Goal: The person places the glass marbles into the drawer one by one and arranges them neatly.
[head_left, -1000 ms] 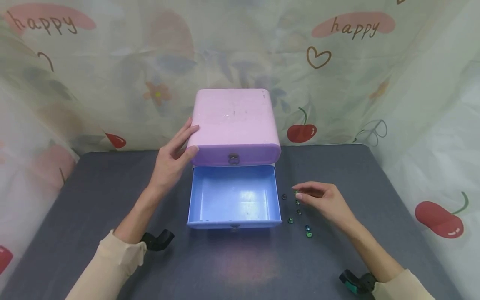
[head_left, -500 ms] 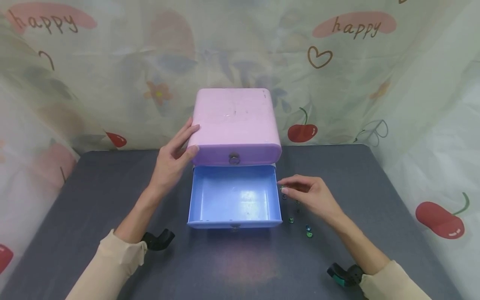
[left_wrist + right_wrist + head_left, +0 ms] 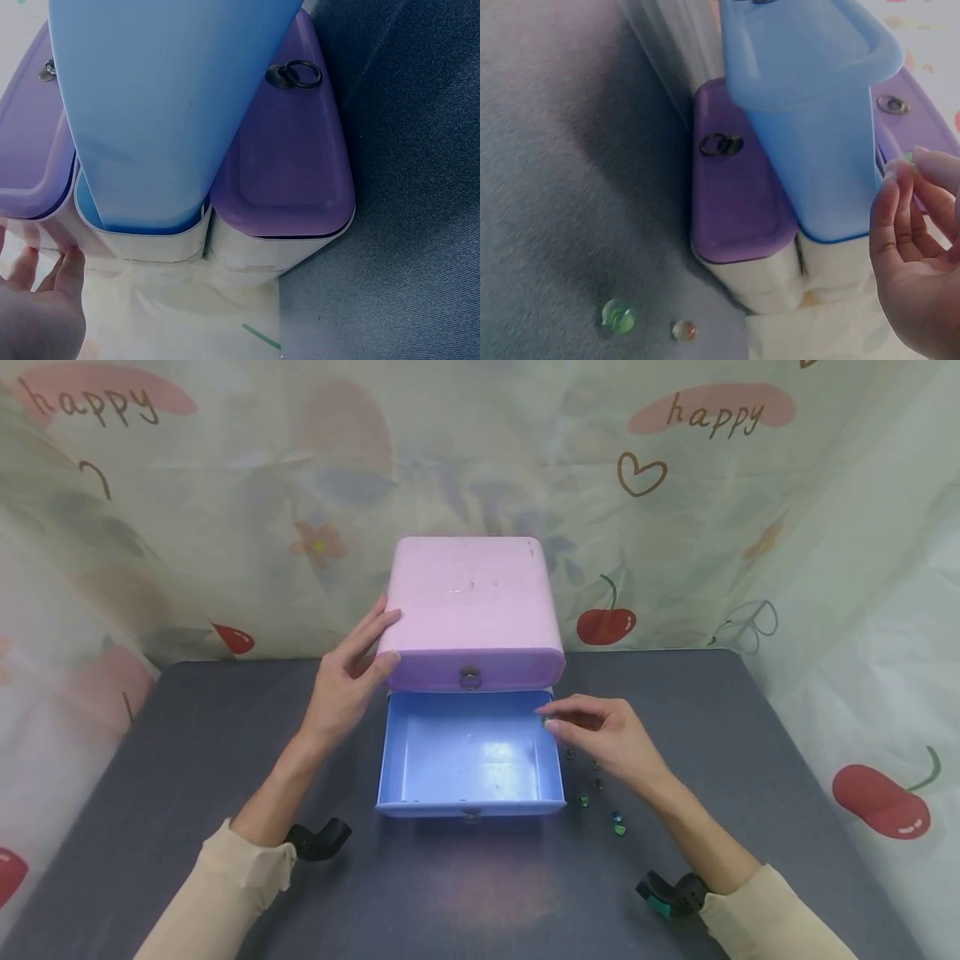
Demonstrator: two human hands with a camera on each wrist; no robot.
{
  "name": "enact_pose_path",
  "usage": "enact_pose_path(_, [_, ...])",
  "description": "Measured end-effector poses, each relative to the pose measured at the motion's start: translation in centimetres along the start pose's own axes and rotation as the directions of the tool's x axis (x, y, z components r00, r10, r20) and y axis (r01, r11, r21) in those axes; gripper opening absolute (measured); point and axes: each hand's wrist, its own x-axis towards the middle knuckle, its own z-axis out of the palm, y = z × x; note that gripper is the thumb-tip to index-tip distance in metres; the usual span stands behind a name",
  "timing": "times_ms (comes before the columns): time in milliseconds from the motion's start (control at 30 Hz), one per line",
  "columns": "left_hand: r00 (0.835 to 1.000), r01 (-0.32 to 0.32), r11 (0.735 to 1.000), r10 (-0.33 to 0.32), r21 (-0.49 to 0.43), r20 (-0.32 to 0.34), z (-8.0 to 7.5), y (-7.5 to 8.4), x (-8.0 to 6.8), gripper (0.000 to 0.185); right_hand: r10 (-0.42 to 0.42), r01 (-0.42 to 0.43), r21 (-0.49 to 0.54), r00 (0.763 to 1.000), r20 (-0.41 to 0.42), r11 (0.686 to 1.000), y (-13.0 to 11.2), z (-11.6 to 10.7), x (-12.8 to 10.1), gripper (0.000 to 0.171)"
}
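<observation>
A small pink and purple drawer cabinet [image 3: 472, 593] stands on the table, its blue middle drawer [image 3: 442, 760] pulled out toward me. My left hand [image 3: 337, 689] rests against the cabinet's left side, fingers and thumb spread along the top drawer section. Between thumb and fingertips my right hand [image 3: 611, 735] pinches a green glass marble [image 3: 909, 159], over the drawer's right rim near the back. Several more glass marbles [image 3: 583, 802] lie on the table right of the drawer. The wrist views show purple drawer fronts with ring pulls above and below the blue drawer.
The dark grey table [image 3: 480, 893] extends around the cabinet. A patterned curtain [image 3: 480, 443] hangs close behind the cabinet and down both sides. The extended drawer overhangs the closed bottom drawer [image 3: 742, 195].
My right hand has moved left and away from me with the marble, from above the loose marbles to the drawer's right rim. The left hand stays on the cabinet.
</observation>
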Motion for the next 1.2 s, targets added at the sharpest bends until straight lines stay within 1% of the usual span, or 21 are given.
enact_pose_path(300, [1.0, -0.004, 1.0, 0.004, 0.003, 0.001, 0.1, 0.0, 0.2, 0.048, -0.018, 0.017, 0.02, 1.0, 0.021, 1.0, -1.4, 0.9, 0.9, 0.027])
enact_pose_path(500, [1.0, -0.006, 1.0, 0.006, 0.004, -0.002, 0.1, 0.0, 0.2, 0.049, -0.023, 0.023, 0.012, 0.998, 0.052, 1.0, -2.3, 1.7, 1.7, 0.023])
enact_pose_path(567, [1.0, -0.006, 1.0, 0.006, -0.001, -0.002, 0.2, 0.0, 0.1, 0.049, -0.02, 0.02, 0.003, 0.998, 0.055, 1.0, -2.4, 2.0, 1.9, 0.022])
enact_pose_path(767, [1.0, -0.004, 1.0, 0.004, -0.021, -0.008, 0.2, -0.1, 0.1, 0.049, 0.011, -0.013, 0.017, 0.997, 0.074, 1.0, -2.4, 3.3, 2.5, 0.025])
enact_pose_path(867, [1.0, -0.006, 1.0, 0.006, -0.025, -0.008, 0.2, 0.0, 0.2, 0.049, 0.03, -0.03, 0.002, 0.997, 0.075, 1.0, -2.6, 3.8, 2.8, 0.024])
enact_pose_path(967, [1.0, -0.009, 1.0, 0.008, -0.021, -0.005, 0.2, 0.0, 0.2, 0.049, 0.031, -0.028, -0.046, 0.997, 0.071, 0.999, -2.9, 4.1, 3.0, 0.022])
enact_pose_path(1067, [1.0, -0.01, 1.0, 0.009, -0.02, -0.007, 0.2, 0.0, 0.1, 0.049, 0.034, -0.029, -0.07, 0.996, 0.082, 0.997, -3.0, 4.6, 3.2, 0.021])
enact_pose_path(1200, [1.0, -0.009, 1.0, 0.009, -0.027, -0.009, 0.1, -0.1, 0.1, 0.049, 0.04, -0.034, -0.059, 0.994, 0.106, 0.998, -3.1, 5.3, 3.4, 0.021])
